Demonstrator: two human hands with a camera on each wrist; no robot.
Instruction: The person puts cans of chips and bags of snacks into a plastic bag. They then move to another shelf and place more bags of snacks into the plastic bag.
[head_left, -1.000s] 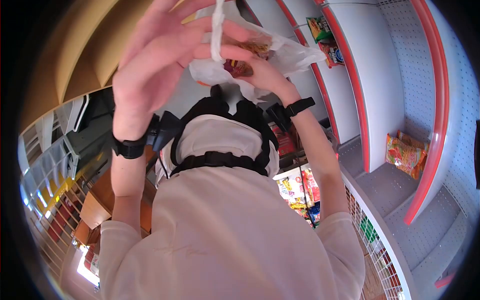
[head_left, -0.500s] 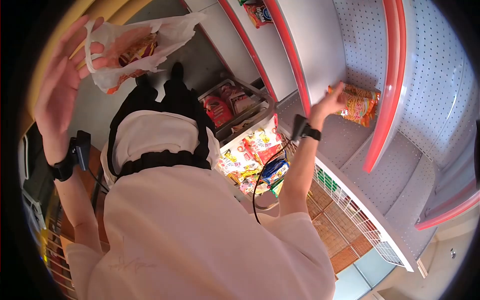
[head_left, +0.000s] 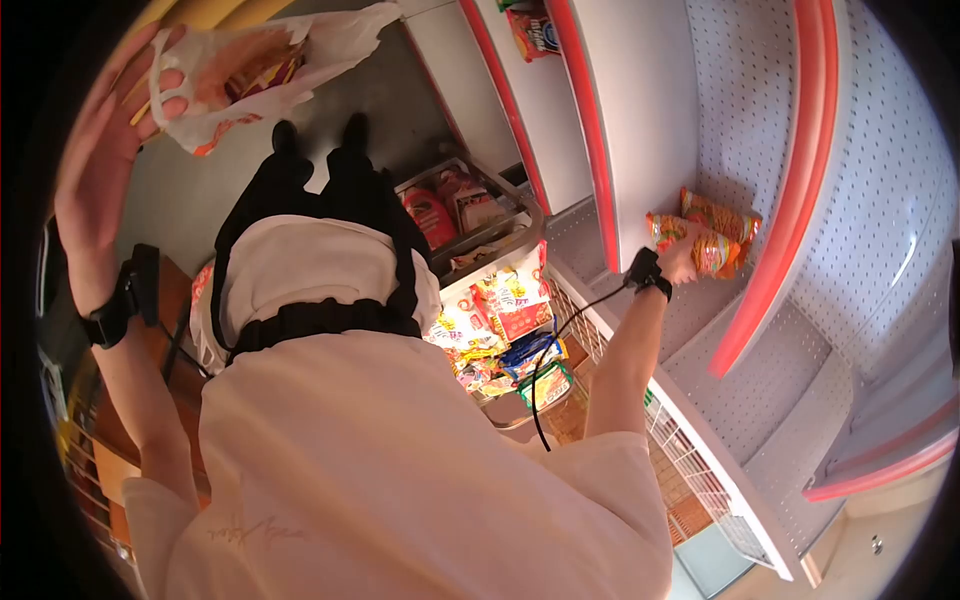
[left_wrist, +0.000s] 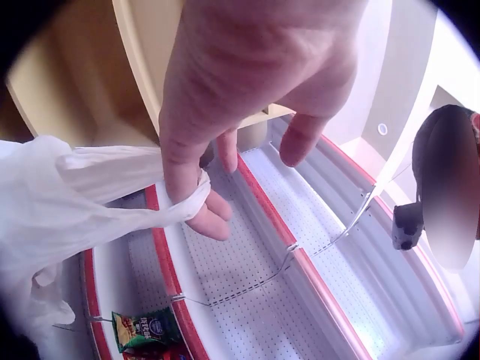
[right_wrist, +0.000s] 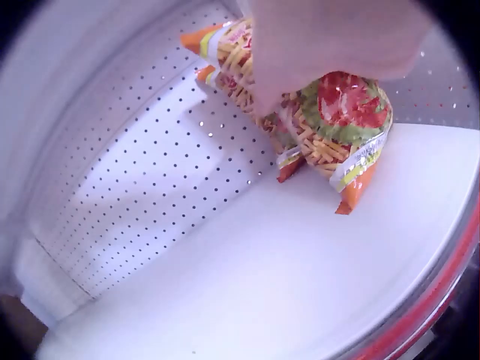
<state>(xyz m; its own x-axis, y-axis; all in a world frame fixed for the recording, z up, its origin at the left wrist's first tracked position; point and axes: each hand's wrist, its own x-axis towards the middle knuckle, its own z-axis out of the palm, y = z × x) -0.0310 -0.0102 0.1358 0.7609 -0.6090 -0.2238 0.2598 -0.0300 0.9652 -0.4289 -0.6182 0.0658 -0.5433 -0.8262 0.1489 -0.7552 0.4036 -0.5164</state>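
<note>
My left hand (head_left: 100,185) is raised at the far left of the head view, fingers loosely extended through the handle of a white plastic bag (head_left: 335,45). In the left wrist view the bag's handle (left_wrist: 176,214) loops over the fingers (left_wrist: 212,219), with the thumb apart from it. A colourful package (head_left: 265,75) shows inside. At the shelf, my right hand (head_left: 679,258) grips an orange snack bag (right_wrist: 341,112) printed with sticks and a red and green picture. A second, similar snack bag (head_left: 718,213) stands behind it, partly covered by the hand in the right wrist view.
The white shelf (right_wrist: 247,262) has a red-edged front and a perforated back. Other snack packs (head_left: 530,35) sit on a farther shelf. Beside my legs stand a bin of red packs (head_left: 465,205) and a pile of bright snack bags (head_left: 500,310). A white wire rack (head_left: 690,455) borders the right.
My right hand has moved from the plastic bag to the shelf and taken hold of a snack bag. The left hand, with the plastic bag on it, has moved to the left.
</note>
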